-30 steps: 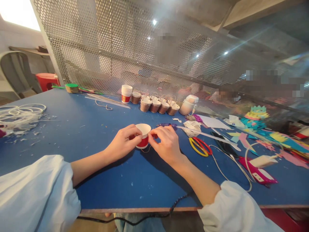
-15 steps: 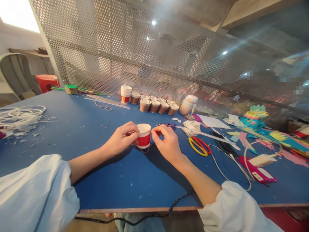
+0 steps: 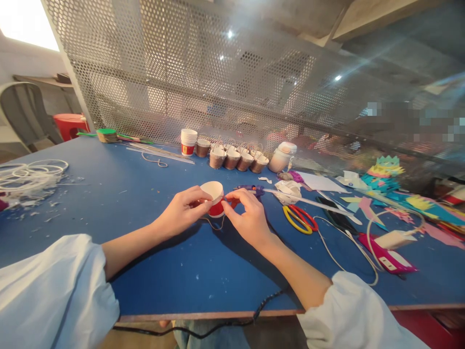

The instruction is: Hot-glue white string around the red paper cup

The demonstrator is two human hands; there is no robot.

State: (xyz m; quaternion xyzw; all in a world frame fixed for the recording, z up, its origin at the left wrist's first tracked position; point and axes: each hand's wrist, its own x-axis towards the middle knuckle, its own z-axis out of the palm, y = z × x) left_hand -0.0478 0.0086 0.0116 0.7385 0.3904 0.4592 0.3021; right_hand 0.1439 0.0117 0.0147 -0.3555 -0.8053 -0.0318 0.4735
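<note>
A red and white paper cup point(image 3: 217, 208) is tilted between my hands, its white inside facing me. My left hand point(image 3: 187, 207) pinches the cup's left side between thumb and fingers. At the right side of the cup, my right hand point(image 3: 249, 215) has thumb and index fingertips together against the wall, pinching a thin string. The string point(image 3: 214, 227) loops below the cup and runs up toward the right fingertips; its ends are hidden. Just behind the right hand lies a purple-blue glue gun point(image 3: 254, 189) with a long clear glue stick.
A cup stack point(image 3: 188, 143), several brown-wrapped cups point(image 3: 232, 159) and a jar point(image 3: 283, 156) line the back. Scissors point(image 3: 300, 220), a phone point(image 3: 337, 217), a pink power strip point(image 3: 390, 257) and coloured paper lie right. Coiled white cord point(image 3: 32, 177) sits left; a black cable point(image 3: 257, 310) crosses the front edge.
The cup has tipped so its opening faces me more, and it has shifted slightly left. My right fingertips have moved left from beside the cup onto its side.
</note>
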